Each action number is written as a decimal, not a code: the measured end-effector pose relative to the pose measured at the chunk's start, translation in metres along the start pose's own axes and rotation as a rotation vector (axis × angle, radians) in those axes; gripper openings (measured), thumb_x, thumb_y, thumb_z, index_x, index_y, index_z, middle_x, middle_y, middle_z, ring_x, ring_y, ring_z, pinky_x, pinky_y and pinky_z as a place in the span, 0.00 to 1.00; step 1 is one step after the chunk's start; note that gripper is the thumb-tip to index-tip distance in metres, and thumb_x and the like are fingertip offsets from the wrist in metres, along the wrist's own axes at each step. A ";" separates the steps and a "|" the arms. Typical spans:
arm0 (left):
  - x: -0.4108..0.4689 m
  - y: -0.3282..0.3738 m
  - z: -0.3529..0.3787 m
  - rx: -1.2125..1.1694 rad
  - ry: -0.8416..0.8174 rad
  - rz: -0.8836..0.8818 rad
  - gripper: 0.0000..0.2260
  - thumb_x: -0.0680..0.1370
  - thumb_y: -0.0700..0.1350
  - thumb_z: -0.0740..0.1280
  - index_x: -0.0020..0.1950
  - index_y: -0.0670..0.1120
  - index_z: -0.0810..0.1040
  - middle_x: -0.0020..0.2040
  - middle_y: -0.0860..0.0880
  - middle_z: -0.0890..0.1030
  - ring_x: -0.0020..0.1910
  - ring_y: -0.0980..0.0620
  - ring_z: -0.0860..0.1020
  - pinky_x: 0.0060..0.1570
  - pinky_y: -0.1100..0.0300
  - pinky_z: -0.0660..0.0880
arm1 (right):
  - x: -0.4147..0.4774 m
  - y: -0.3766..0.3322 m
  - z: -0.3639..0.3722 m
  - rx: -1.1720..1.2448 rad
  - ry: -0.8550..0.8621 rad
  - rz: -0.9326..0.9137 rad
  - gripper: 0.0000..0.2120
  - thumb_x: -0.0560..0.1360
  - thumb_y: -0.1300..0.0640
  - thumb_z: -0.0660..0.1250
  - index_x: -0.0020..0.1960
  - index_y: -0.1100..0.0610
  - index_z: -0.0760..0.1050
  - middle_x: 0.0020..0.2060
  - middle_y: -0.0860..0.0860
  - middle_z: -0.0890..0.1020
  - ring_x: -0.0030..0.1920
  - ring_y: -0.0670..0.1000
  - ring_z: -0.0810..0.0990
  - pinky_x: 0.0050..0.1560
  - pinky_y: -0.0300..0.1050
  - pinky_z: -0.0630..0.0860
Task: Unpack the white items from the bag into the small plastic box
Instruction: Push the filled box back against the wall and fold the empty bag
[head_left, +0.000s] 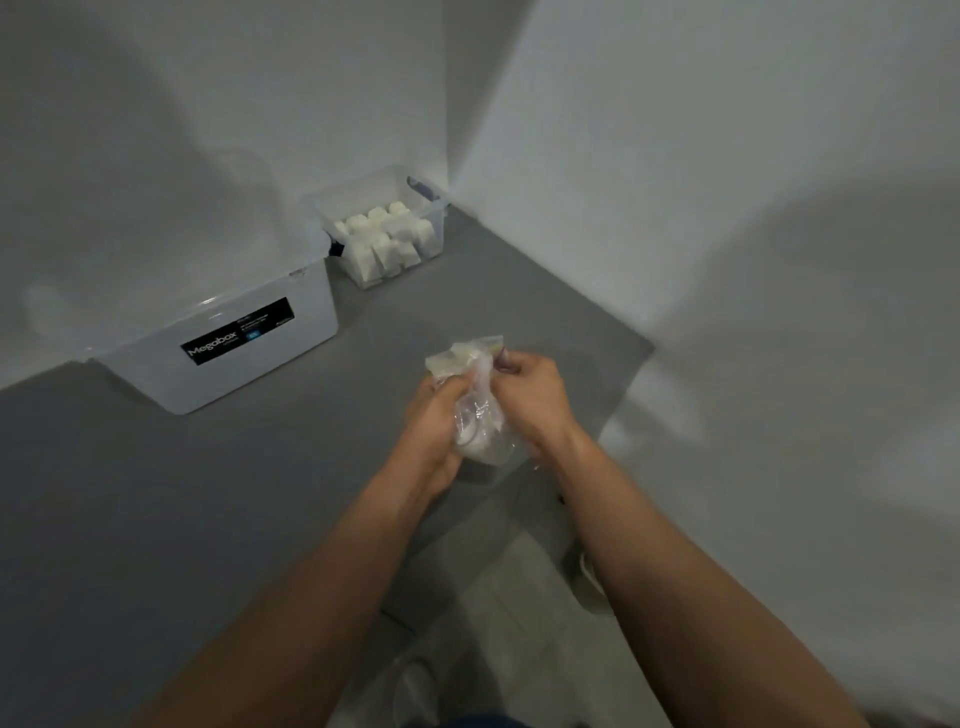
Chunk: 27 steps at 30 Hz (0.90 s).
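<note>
Small box (385, 235) in the corner already holds many white items (387, 240). Both hands, left (434, 415) and right (535, 397), grip a clear bag (480, 410) above the grey surface (156, 493); one white item (475, 441) sits inside, likely next out. Large tub (218, 332) beside the box; path clear.

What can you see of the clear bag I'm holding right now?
The clear bag is thin, crinkled, see-through plastic, held up above the grey counter. Its top edge is bunched and folded over. The left hand grips its side and the right hand pinches its top. A white item shows through near the bottom. Whether the mouth is open cannot be told.
</note>
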<state>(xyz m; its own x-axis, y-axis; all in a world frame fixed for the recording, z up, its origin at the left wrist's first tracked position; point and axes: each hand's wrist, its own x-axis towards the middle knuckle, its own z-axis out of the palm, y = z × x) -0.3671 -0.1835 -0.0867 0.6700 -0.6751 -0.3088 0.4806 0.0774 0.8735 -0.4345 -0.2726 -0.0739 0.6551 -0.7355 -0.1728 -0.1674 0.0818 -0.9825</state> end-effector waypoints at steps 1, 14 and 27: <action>-0.001 -0.005 0.012 -0.020 0.040 0.012 0.19 0.72 0.44 0.71 0.61 0.39 0.78 0.57 0.33 0.81 0.54 0.36 0.81 0.57 0.41 0.77 | -0.007 0.003 -0.019 0.096 0.004 0.004 0.08 0.74 0.59 0.73 0.53 0.53 0.84 0.45 0.51 0.87 0.44 0.47 0.85 0.50 0.50 0.84; -0.042 -0.110 0.192 -0.044 0.000 -0.321 0.17 0.78 0.49 0.57 0.53 0.41 0.80 0.44 0.42 0.81 0.38 0.46 0.80 0.38 0.56 0.76 | -0.091 0.118 -0.229 -0.600 -0.088 -0.521 0.26 0.82 0.57 0.66 0.79 0.57 0.64 0.80 0.50 0.60 0.79 0.44 0.59 0.77 0.42 0.62; 0.037 -0.333 0.158 0.537 -0.032 -0.379 0.18 0.78 0.58 0.67 0.65 0.54 0.71 0.66 0.54 0.74 0.63 0.54 0.73 0.64 0.56 0.69 | -0.098 0.358 -0.310 -0.571 0.470 -0.062 0.15 0.75 0.63 0.73 0.61 0.59 0.81 0.60 0.56 0.81 0.50 0.56 0.84 0.49 0.52 0.83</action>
<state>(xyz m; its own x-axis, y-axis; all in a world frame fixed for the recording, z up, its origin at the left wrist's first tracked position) -0.5918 -0.3506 -0.3297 0.4888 -0.6058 -0.6278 0.3252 -0.5412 0.7755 -0.7874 -0.3795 -0.3868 0.3131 -0.9481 0.0560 -0.5814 -0.2380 -0.7780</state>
